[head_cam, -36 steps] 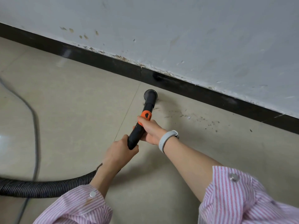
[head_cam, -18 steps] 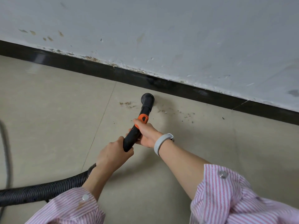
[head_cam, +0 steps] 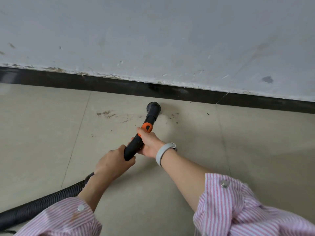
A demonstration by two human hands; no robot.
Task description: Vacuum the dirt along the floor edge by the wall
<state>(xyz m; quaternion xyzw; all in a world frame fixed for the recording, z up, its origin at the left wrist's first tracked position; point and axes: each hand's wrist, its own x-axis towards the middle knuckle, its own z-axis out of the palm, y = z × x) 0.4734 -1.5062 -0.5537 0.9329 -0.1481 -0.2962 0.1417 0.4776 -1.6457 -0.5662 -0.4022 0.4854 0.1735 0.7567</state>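
- Dirt (head_cam: 109,114): two scattered patches on the floor (head_cam: 42,133), left and right of one nozzle (head_cam: 153,108).
- Left hand (head_cam: 114,163) and right hand (head_cam: 150,142), each grip curled round one wand (head_cam: 134,147), near the dirt.

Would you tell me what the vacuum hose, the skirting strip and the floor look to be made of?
Vacuum hose: likely flexible black plastic, matte, closely ribbed. Skirting strip: glossy black, faint reflections and a joint line; perhaps glazed tile or polished stone. Floor: beige tiles, probably ceramic, slight sheen, thin grout lines.
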